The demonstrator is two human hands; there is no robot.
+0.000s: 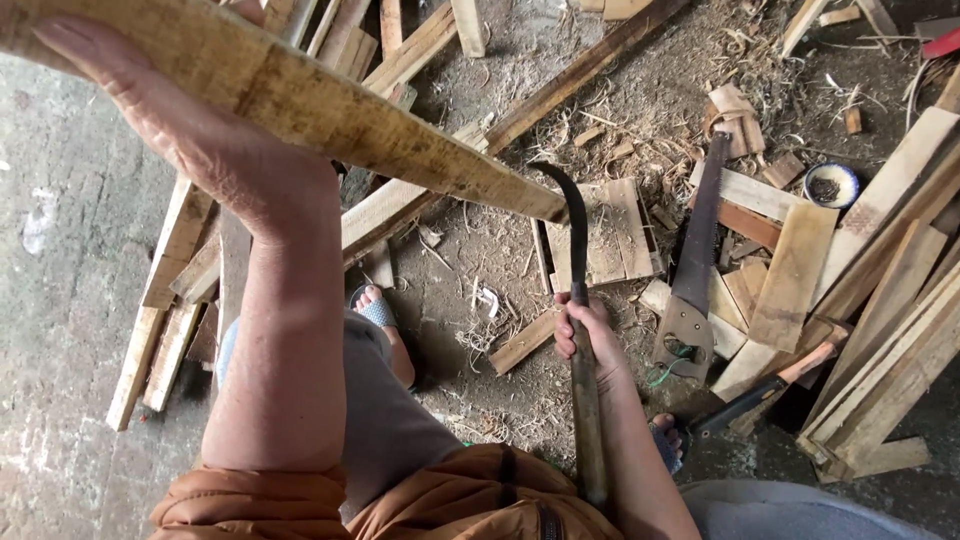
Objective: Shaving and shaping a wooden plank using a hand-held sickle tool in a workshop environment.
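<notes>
Far left, the bare concrete floor carries a loose stack of wooden slats. Your left hand is raised near the camera at upper left, its palm pressed against the underside of a long wooden plank; the fingers lie behind the plank, so their spread cannot be told. The plank slopes down to the right, and its lower end meets the curved blade of a billhook at centre. Your right hand has its fingers wrapped tight around the billhook's handle, blade tip pointing far and left. Below, your sandalled foot rests on the floor amid shavings and offcuts. Right of the billhook, a hand saw lies flat on short boards, handle nearest you. A hammer lies near it to the right. Farther right, a small blue-rimmed bowl sits among the boards, beside a pile of long planks.
</notes>
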